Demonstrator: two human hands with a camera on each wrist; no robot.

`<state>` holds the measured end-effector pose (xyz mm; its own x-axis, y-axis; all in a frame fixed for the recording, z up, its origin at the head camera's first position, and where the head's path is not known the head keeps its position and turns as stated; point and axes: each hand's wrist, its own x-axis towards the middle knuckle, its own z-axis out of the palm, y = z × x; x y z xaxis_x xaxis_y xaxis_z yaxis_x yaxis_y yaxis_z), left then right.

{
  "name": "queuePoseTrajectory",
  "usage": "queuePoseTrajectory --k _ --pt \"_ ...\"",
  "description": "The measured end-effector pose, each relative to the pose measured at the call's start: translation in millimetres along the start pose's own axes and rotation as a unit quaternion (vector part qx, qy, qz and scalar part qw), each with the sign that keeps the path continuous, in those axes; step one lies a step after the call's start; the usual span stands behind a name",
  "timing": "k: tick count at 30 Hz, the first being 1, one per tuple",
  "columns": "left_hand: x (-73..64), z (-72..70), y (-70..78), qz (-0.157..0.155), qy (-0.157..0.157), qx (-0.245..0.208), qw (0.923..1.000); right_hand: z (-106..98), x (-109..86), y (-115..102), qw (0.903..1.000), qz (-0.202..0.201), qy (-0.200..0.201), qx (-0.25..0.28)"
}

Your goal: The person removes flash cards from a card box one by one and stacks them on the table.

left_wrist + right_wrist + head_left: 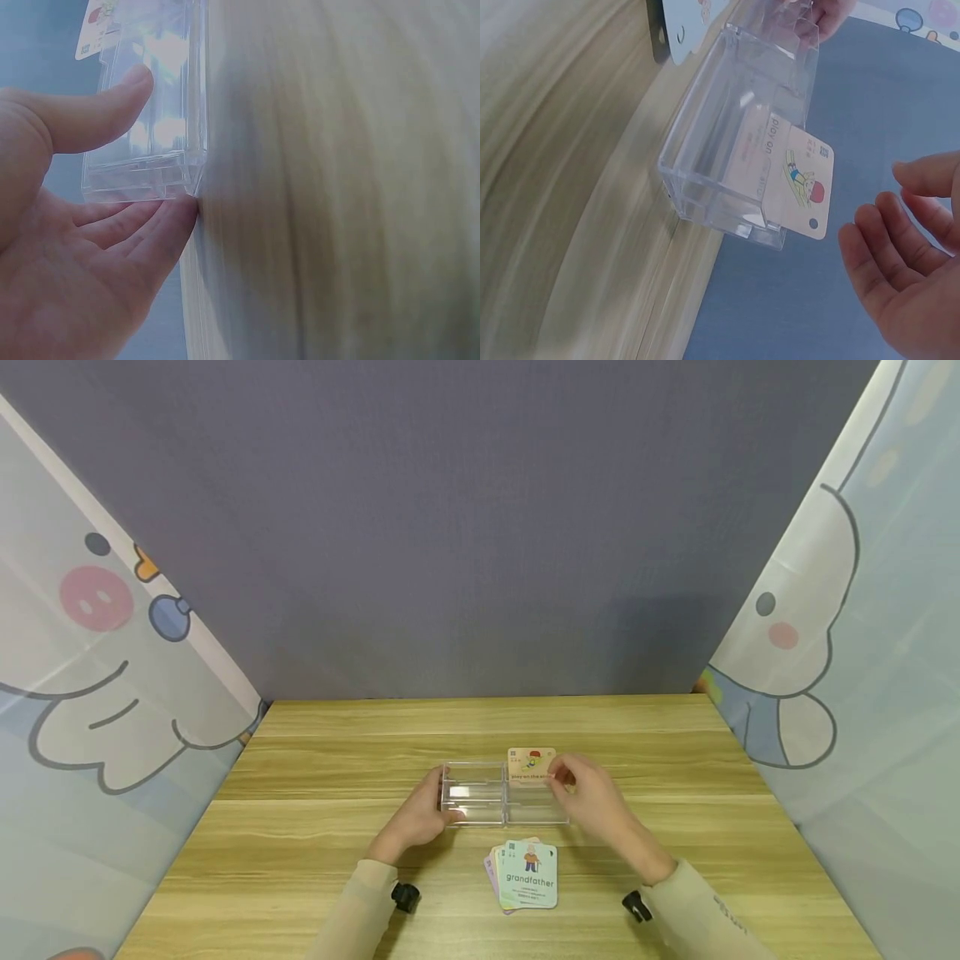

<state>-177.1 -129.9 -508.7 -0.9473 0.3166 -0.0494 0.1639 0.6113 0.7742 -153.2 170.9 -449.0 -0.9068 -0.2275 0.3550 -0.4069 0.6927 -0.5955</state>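
A clear plastic card holder (pixel 474 814) with two columns of slots lies on the table. My left hand (pixel 420 810) grips its left end, the thumb (pixel 124 109) over the front and the fingers against the side. A peach card (pixel 799 176) with a picture of a child and "play on the" lettering stands in the back slot of the right column, its top sticking out. Beside that card is my right hand (pixel 588 793), its fingers loosely bent and holding nothing; the right wrist view shows a gap between fingertips (pixel 847 236) and card.
In front of the holder lies a fanned stack of cards, the top one a pale green "grandfather" card (pixel 528 893). The wooden table (pixel 300 860) ends at a grey backdrop (pixel 480 568), with cartoon-printed curtains (pixel 900 693) on both sides.
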Motion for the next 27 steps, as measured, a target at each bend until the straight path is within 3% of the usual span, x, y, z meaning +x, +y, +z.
queuePoseTrajectory --k 27 --pt "0.1 0.4 -2.0 -0.002 -0.006 -0.008 0.9999 1 14.6 13 0.9978 0.015 0.028 0.058"
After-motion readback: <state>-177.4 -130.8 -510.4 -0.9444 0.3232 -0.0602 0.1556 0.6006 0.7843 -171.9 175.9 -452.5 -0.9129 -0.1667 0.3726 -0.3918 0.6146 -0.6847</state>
